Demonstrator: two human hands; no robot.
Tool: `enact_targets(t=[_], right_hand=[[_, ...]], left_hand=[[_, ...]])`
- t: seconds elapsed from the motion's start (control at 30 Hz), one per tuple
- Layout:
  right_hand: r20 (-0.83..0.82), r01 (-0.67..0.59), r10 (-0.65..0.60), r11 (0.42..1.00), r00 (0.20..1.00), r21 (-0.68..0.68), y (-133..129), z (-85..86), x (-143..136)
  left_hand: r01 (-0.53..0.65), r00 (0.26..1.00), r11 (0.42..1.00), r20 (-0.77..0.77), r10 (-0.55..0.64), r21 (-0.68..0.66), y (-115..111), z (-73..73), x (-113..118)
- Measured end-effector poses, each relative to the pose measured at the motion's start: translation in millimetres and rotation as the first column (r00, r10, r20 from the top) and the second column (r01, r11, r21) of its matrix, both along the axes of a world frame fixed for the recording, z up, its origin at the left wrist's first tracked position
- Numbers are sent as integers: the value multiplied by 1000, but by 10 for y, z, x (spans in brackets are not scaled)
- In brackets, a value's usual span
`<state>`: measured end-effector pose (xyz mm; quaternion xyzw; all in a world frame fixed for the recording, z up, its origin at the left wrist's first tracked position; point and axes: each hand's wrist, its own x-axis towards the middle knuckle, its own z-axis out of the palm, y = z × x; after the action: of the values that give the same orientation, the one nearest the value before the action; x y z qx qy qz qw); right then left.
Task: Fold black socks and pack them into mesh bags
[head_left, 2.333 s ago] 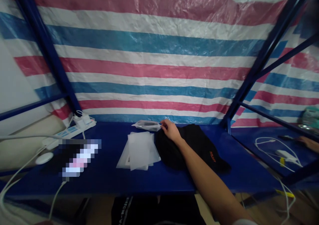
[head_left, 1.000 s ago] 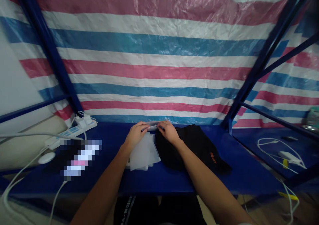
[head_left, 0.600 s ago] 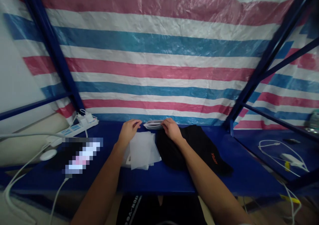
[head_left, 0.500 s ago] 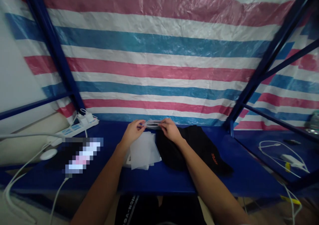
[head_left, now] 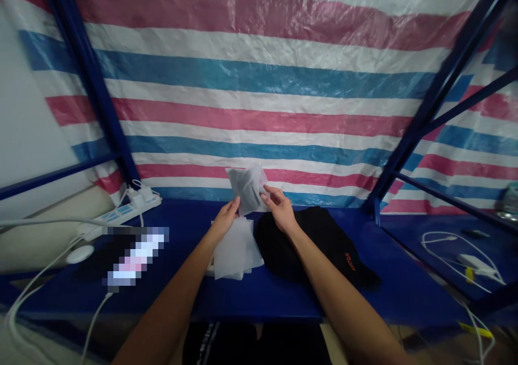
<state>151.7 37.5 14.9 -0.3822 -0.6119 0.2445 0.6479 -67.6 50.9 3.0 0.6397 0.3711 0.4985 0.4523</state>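
Observation:
A translucent frosted plastic bag (head_left: 247,187), creased and with something greyish showing through, is held up above the back of the blue desk. My left hand (head_left: 226,217) pinches its lower left corner between thumb and fingers. At the bag's right edge is my right hand (head_left: 280,208), its bent fingers gripping the plastic. Below, a small stack of similar frosted bags (head_left: 237,249) lies flat near my left wrist. Black folded fabric (head_left: 319,243) with orange lettering spreads under my right forearm.
To the left are a power strip (head_left: 121,211) with plugs, a pixelated phone (head_left: 135,260) on a cable and a round white object (head_left: 80,254). A white charger and cable (head_left: 477,262) lie right. Blue metal posts (head_left: 421,122) frame a striped plastic sheet (head_left: 259,111).
Both hands have turned the bag from an edge-on view with its mouth spread to upright, facing me. The bag now stands higher against the striped sheet.

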Motion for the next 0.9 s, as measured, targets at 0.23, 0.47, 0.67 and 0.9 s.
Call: enact_targets(t=[0.23, 0.47, 0.67, 0.9], right_hand=[[-431, -444, 296, 846, 853, -297, -61, -27, -84], [-411, -551, 400, 747, 819, -372, -203, 27, -84], [-313, -491, 397, 807, 863, -329, -289, 89, -172], [-241, -376, 302, 845, 922, -379, -229, 107, 25]], left_hand=[[-157, 983, 987, 100, 152, 46, -51, 68, -9], [-233, 972, 950, 65, 224, 207, -90, 112, -33], [-300, 950, 880, 33, 310, 368, -166, 149, -2], [-567, 794, 820, 318, 518, 78, 162, 142, -345]])
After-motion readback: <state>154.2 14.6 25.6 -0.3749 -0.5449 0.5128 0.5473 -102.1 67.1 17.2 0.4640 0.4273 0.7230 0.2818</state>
